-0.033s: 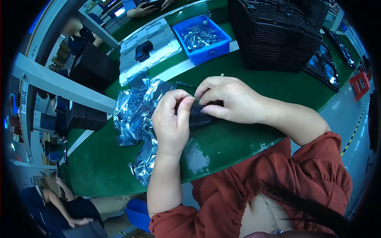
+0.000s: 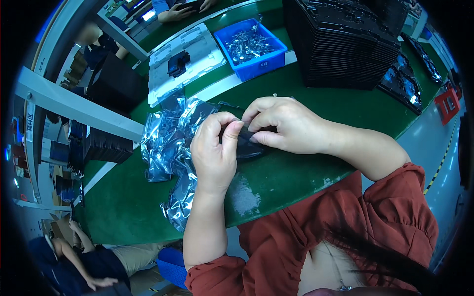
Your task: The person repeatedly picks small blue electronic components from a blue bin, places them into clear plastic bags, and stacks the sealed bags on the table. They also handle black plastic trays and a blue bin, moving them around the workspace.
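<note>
- A green tabletop (image 2: 296, 182) fills the workshop view.
- A small black part (image 2: 247, 145) sits just above the tabletop's near edge, pinched between both hands.
- The left hand (image 2: 215, 153) grips its left end with thumb and fingers.
- The right hand (image 2: 286, 123) closes on its right end.
- Shiny foil bags (image 2: 168, 143) lie just left.
- A blue bin (image 2: 252, 47) of metal pieces and stacked black trays (image 2: 345, 44) stand farther back.

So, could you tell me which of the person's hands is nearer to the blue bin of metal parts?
Right. The right hand lies just below the blue bin; the left hand is lower and further left.
</note>
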Demonstrator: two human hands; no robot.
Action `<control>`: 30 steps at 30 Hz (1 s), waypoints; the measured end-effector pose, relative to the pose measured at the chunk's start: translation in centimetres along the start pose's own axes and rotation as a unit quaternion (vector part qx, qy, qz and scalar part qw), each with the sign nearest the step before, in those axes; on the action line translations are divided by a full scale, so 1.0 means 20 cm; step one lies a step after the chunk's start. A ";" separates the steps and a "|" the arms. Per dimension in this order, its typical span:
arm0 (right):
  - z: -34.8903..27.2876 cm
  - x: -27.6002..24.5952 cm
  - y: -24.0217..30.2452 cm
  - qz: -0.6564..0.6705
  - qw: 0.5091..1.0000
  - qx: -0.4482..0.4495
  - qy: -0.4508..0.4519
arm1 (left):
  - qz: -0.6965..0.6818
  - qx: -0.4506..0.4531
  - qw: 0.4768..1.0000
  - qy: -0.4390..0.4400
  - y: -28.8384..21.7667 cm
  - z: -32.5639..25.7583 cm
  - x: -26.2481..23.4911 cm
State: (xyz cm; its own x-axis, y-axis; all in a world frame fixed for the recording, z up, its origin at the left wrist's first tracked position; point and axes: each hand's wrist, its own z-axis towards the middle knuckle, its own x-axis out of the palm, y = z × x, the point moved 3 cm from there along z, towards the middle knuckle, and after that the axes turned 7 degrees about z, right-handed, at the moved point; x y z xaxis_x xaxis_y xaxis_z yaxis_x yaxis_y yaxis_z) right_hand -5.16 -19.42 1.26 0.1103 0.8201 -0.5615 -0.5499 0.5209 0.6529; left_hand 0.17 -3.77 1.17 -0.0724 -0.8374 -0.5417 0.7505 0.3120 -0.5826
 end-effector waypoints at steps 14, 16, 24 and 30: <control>0.00 -0.34 -0.25 0.154 0.929 0.335 0.018 | 0.030 -0.164 0.984 0.057 0.15 0.05 -0.14; 0.01 -0.35 -0.26 0.051 0.956 0.288 0.037 | 0.063 -0.147 0.986 0.036 0.17 0.06 -0.20; 0.01 -0.27 -0.21 -0.122 0.989 0.079 0.008 | 0.267 -0.194 0.944 0.005 0.29 -0.01 -0.53; 0.09 -0.16 -0.13 -0.104 0.994 0.026 0.030 | 0.448 -0.095 0.888 -0.047 0.27 -0.22 -0.62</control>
State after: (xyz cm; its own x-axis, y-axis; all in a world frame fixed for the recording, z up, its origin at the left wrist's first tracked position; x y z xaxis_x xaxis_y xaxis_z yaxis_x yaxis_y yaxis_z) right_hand -2.52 -22.86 2.28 0.1675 0.6784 -0.7153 -0.4767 0.6908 0.5436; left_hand 2.20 10.24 1.97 0.5590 -0.2458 -0.7919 0.3539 0.9344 -0.0402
